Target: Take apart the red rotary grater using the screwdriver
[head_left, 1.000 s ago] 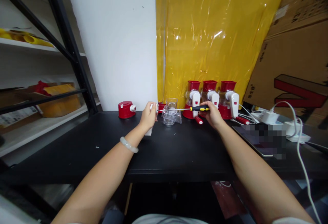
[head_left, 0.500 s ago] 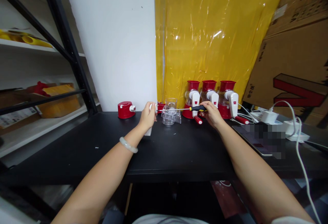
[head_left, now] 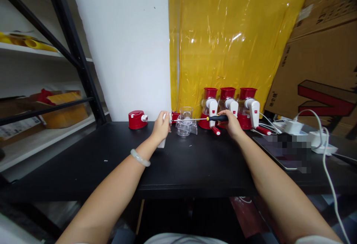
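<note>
My left hand (head_left: 160, 128) is closed around a white plastic crank arm (head_left: 161, 144), whose lower end sticks out beneath the fingers. In my right hand (head_left: 232, 125) is a screwdriver (head_left: 218, 118) with a black and yellow handle, held level. Its shaft points left and the tip meets, or nearly meets, the white piece at my left hand; exact contact is too small to tell. Behind the shaft stands a clear plastic grater body (head_left: 184, 129), with a red part (head_left: 175, 116) beside it. A red round base (head_left: 137, 120) sits left of my left hand.
Three red and white rotary graters (head_left: 228, 93) stand at the back right, cranks facing forward. Further right lie a dark tablet (head_left: 272, 151), white chargers (head_left: 292, 127) and cables. A black shelf frame (head_left: 79, 58) rises on the left; a large cardboard box (head_left: 315, 65) leans at right.
My right hand's fingers have shifted slightly on the screwdriver handle, showing more of it. My left hand and the crank arm have stayed nearly still.
</note>
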The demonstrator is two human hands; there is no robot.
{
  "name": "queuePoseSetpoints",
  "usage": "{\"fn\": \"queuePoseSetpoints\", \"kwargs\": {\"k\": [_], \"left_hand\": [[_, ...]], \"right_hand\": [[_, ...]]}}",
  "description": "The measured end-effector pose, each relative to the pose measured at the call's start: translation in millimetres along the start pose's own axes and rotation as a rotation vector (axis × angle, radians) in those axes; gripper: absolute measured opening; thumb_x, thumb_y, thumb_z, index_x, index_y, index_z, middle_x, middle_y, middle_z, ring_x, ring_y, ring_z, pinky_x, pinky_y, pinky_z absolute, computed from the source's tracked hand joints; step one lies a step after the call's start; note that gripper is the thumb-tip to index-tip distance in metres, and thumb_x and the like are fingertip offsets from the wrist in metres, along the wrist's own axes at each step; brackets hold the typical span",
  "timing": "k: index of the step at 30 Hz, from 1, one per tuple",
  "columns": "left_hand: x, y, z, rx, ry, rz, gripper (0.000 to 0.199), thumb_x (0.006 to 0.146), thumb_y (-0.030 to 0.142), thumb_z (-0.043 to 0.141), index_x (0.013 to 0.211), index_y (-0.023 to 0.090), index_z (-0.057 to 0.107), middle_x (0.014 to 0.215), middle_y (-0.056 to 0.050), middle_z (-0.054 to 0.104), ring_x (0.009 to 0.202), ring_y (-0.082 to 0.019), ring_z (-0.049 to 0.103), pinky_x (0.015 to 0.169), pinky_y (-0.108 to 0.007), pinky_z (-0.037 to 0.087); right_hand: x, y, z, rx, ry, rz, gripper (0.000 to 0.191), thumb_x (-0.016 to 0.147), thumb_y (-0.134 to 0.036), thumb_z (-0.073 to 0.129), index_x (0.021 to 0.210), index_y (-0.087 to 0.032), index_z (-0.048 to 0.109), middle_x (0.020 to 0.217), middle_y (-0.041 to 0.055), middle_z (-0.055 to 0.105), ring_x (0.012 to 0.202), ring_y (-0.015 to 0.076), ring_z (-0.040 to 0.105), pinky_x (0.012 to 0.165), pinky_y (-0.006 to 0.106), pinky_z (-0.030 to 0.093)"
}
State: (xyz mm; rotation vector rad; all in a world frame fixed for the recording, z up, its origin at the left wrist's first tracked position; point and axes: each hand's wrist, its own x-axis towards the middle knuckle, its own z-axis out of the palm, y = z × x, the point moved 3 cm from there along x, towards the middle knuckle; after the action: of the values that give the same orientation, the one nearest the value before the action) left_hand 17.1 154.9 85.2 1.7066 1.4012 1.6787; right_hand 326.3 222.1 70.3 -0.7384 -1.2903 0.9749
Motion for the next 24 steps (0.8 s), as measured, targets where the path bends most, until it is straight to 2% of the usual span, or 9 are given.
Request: {"fn": "queuePoseSetpoints", "kwargs": {"k": [3,5,12,18,21,24], "left_hand": [[0.7,-0.8,-0.8,0.003,0.007,0.003,0.028,0.094,0.046,0.037,0.094,0.022,0.051,0.057,0.005,0.049,0.042,-0.011,0.049,0.041,-0.021,0.044],[0.9,-0.9,-1.1,0.002,0.009,0.004,0.028,0.094,0.047,0.038,0.093,0.022,0.051,0.057,0.005,0.049,0.042,-0.011,0.049,0.041,-0.021,0.044],[0.5,0.2,-1.1,0.004,0.018,-0.013,0.028,0.094,0.047,0.038,0.094,0.022,0.051,0.055,0.005,0.049,0.043,-0.011,0.049,0.042,-0.021,0.044],[-1.4,2.5,-0.3,-0.024,0.013,-0.016,0.029,0.094,0.048,0.039,0.094,0.021,0.052,0.055,0.006,0.048,0.042,-0.010,0.048,0.041,-0.020,0.043],[-1.3,2.2,-0.4,-0.026,0.008,-0.014,0.029,0.094,0.048,0.039,0.095,0.022,0.052,0.055,0.006,0.048,0.042,-0.010,0.048,0.041,-0.020,0.044],[-0.2,1.1,-0.7,-0.020,0.010,-0.013,0.029,0.094,0.048,0.039,0.094,0.022,0.051,0.055,0.006,0.049,0.043,-0.011,0.048,0.042,-0.021,0.045]], "right_hand": [[3.0,3.0,-1.6,-0.131,-0.002,-0.050,0.045,0.083,-0.066,0.050,0.075,-0.023,0.058,0.053,-0.0013,0.052,0.044,0.0136,0.046,0.046,0.029,0.038],[3.4,3.8,-1.6,-0.152,-0.017,-0.068,0.044,0.081,-0.066,0.054,0.077,-0.023,0.059,0.050,-0.0026,0.049,0.042,0.0128,0.043,0.045,0.028,0.035],[-1.6,-0.4,2.6,0.034,-0.016,0.036,0.029,0.070,-0.048,0.070,0.081,-0.023,0.060,0.077,-0.0025,0.056,0.057,0.0097,0.048,0.052,0.026,0.044],[-3.8,-3.1,3.3,0.124,-0.036,0.061,0.022,0.065,-0.032,0.067,0.084,-0.023,0.061,0.079,-0.0027,0.056,0.061,0.0105,0.051,0.053,0.025,0.046],[-3.8,-3.2,3.8,0.125,-0.033,0.067,0.022,0.064,-0.032,0.067,0.084,-0.023,0.061,0.076,-0.0032,0.056,0.058,0.0103,0.050,0.052,0.025,0.046],[-2.1,-1.4,3.3,0.102,-0.025,0.051,0.025,0.068,-0.043,0.069,0.081,-0.023,0.060,0.075,-0.0025,0.057,0.057,0.0110,0.051,0.051,0.026,0.046]]}}
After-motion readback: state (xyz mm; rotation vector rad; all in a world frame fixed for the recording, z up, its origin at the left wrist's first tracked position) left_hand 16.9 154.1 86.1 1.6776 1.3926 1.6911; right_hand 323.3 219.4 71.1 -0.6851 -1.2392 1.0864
